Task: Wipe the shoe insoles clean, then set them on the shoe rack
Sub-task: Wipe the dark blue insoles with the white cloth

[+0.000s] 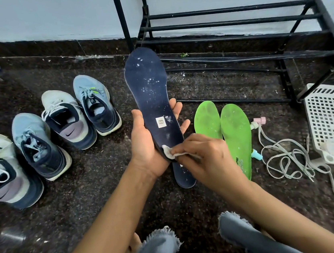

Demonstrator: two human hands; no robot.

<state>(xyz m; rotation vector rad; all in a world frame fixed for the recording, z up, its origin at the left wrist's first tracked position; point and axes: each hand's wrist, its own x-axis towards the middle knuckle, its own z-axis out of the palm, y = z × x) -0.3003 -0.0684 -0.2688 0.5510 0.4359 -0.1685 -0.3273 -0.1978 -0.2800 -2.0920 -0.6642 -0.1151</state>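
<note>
Dark blue insole [149,90], speckled white, is held above the floor [86,199] at centre, left hand [145,143] with thumb and fingers curled round its edges, right hand [205,155] pinching a white cloth [168,151] against its near end, green insoles [236,130] lying right, shoe rack [233,21] far right.

1. The navy insole [149,90] looked matt, flecked with white.
2. The cloth [168,152] looked soft and white.
3. The floor [46,214] was dark speckled stone, faintly glossy.
4. The rack [231,9] had smooth black tubes.
5. The basket [332,110] was white perforated plastic.
</note>
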